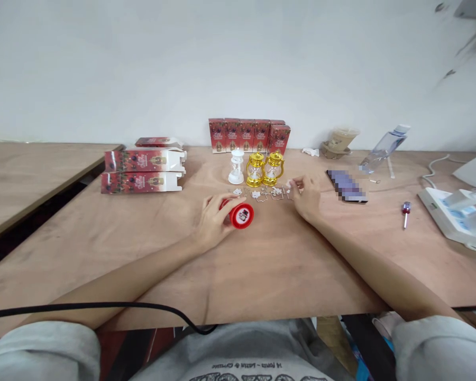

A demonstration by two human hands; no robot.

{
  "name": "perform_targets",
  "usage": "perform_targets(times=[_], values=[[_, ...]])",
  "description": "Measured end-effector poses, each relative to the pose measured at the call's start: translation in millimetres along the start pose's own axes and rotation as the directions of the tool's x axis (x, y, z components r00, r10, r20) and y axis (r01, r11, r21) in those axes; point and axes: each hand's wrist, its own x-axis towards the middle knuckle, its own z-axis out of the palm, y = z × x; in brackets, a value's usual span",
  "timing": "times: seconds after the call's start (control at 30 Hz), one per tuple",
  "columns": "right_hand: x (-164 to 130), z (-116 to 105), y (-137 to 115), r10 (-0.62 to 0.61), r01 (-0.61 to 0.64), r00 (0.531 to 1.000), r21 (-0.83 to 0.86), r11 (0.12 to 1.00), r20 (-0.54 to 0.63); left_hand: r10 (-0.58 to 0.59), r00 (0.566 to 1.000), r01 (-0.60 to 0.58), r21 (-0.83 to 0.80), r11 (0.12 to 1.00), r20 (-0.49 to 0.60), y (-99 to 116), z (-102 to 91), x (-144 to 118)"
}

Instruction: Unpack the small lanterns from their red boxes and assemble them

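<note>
Tipped on its side, a red lantern [243, 215] is held by my left hand [214, 221], its round base with a printed sticker facing me. My right hand [306, 197] pinches a small white piece [289, 183] that is too small to identify. Between and beyond my hands lie wire handles [277, 196] and several small white tags [256, 194]. Just behind them stand a white lantern [236, 166] and two gold lanterns, one on the left [255, 170] and one on the right [273, 168], all upright.
Several red printed boxes [240, 135] stand against the wall; open boxes [143, 181] lie at the left. To the right are a phone [347, 185], a drink cup [342, 139], a tilted bottle [385, 148], a screwdriver [406, 214] and a power strip [456, 217]. A black cable [143, 305] crosses low in front.
</note>
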Motion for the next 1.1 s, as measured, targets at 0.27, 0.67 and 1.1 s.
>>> perform_targets(times=[0.27, 0.67, 1.1], values=[[6, -4, 8, 0.11, -0.08, 0.983, -0.198, 0.977, 0.145, -0.002, 0.995, 0.012, -0.093, 0.996, 0.104, -1, -0.8, -1], [-63, -25, -95, -0.599, 0.664, 0.747, 0.283, 0.693, -0.287, 0.124, 0.992, -0.124, 0.005, 0.992, -0.037, 6, -4.8, -1], [-64, -31, -101, -0.734, 0.751, 0.657, 0.238, 0.616, -0.174, 0.19, 0.981, -0.191, 0.076, 0.979, 0.023, 7, -4.3, -2]])
